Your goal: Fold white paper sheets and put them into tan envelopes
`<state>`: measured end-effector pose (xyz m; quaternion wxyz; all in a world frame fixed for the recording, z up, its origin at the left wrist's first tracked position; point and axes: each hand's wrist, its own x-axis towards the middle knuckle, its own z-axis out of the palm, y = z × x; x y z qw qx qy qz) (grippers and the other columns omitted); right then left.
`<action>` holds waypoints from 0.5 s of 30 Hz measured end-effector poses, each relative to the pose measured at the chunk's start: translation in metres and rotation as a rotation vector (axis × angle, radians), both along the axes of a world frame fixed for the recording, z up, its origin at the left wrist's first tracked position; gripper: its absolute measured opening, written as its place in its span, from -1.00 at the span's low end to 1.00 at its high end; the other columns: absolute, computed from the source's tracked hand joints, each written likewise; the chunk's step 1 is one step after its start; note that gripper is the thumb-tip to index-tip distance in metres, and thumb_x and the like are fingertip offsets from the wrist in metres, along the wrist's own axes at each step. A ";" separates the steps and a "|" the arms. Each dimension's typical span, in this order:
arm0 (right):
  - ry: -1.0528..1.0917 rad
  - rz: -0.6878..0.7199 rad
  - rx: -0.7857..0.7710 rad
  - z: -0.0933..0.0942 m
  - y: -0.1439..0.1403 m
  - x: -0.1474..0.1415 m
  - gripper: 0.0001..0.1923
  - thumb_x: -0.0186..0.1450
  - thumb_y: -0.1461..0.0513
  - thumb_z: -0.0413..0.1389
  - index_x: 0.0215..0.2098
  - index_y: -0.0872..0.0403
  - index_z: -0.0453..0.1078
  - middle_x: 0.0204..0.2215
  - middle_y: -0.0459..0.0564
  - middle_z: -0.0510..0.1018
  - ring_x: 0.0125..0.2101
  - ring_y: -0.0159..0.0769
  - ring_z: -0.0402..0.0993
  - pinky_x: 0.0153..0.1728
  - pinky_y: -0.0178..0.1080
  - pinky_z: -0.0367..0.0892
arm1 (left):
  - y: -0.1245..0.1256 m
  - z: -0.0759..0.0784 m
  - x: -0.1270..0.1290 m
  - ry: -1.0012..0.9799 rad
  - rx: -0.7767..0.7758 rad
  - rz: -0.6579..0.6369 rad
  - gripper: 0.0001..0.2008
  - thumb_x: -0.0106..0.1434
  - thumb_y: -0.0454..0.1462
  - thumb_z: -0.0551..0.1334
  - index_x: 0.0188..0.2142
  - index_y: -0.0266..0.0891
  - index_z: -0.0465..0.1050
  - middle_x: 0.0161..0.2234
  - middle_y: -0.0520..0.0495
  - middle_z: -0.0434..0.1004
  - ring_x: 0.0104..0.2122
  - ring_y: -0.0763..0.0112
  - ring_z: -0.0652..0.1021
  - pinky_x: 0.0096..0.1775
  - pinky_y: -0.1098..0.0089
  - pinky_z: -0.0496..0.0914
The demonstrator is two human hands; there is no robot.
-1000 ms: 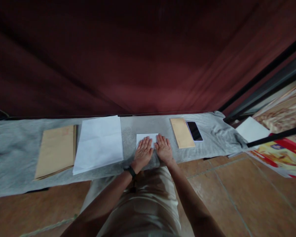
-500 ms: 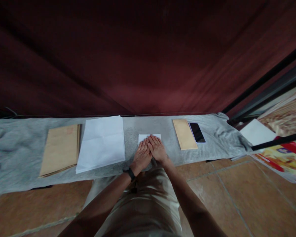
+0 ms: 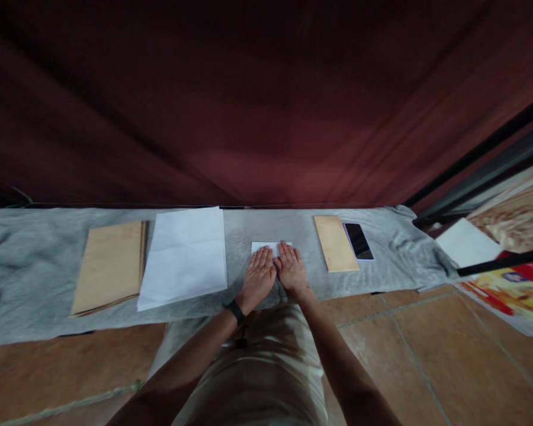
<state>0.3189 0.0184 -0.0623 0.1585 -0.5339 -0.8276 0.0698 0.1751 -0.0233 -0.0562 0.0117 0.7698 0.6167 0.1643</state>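
Note:
A small white piece of paper [image 3: 266,244], seemingly folded, lies on the grey cloth in front of me. My left hand [image 3: 258,277] rests flat on its left part, fingers stretched forward. On its right part lies my right hand [image 3: 292,271], also flat, with the fingers slightly spread. The thumbs nearly meet between them. Most of the paper is hidden under both hands; its far edge shows beyond the fingertips.
Left of my hands lie large white sheets [image 3: 184,257] and a stack of brown envelopes [image 3: 109,266]. To the right are a tan envelope [image 3: 336,244] and a phone [image 3: 358,241]. Grey cloth [image 3: 293,225] covers the narrow surface; a dark red curtain [image 3: 266,118] hangs behind.
My hands have moved apart from the middle of the paper, the right one sliding to the right. Both stay flat on it.

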 end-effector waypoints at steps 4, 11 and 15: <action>-0.014 -0.012 -0.003 0.001 -0.001 0.000 -0.45 0.52 0.21 -0.18 0.43 0.16 0.13 0.42 0.11 0.17 0.42 -0.11 0.05 0.40 0.02 -0.09 | 0.017 -0.002 0.006 -0.007 -0.028 0.017 -0.44 0.50 -0.24 -0.13 0.39 -0.47 0.14 0.42 -0.31 0.10 0.43 0.14 0.09 0.41 0.03 0.05; -0.020 -0.047 0.028 -0.002 -0.001 -0.001 -0.43 0.53 0.15 -0.15 0.44 0.15 0.11 0.42 0.15 0.18 0.39 -0.06 0.10 0.38 0.06 -0.05 | 0.015 -0.005 -0.014 -0.002 -0.043 0.082 -0.41 0.49 -0.22 -0.10 0.41 -0.48 0.07 0.44 -0.31 0.03 0.45 0.14 0.04 0.42 0.04 -0.03; -0.020 -0.068 0.048 -0.006 -0.001 0.001 -0.42 0.54 0.12 -0.17 0.45 0.18 0.09 0.41 0.18 0.19 0.39 -0.06 0.11 0.37 0.06 -0.05 | 0.011 -0.001 -0.023 0.013 -0.062 0.134 -0.40 0.48 -0.21 -0.10 0.41 -0.49 0.06 0.44 -0.31 0.01 0.45 0.13 0.04 0.42 0.07 -0.04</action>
